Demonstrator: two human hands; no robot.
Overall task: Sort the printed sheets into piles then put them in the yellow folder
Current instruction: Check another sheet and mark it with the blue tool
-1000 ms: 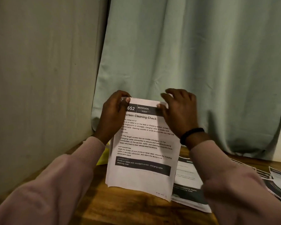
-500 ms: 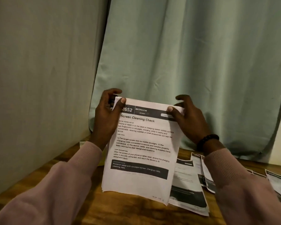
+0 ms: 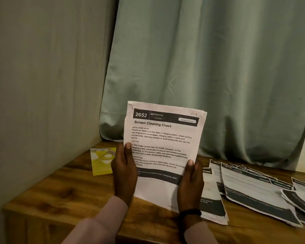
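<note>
Sorting step judged in hand: a stack of sheets (image 3: 163,148) is held upright above the table (image 3: 60,194), gripped at its lower edges by the left hand (image 3: 124,175) and right hand (image 3: 190,184), thumbs on the front. More sheets (image 3: 253,189) are spread to the right; the yellow folder (image 3: 101,161) lies just left, behind the left hand; next, placement on the matching pile is called for.

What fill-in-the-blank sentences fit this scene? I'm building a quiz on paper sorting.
1. The held sheets carry the title "Screen ____ Check".
2. The number printed at their top left is ____.
3. The left hand and right hand grip the lower ____ of the sheets.
4. The yellow folder lies on the wooden table, to the ____ of the hands.

Missing words: Cleaning; 2652; sides; left
</note>
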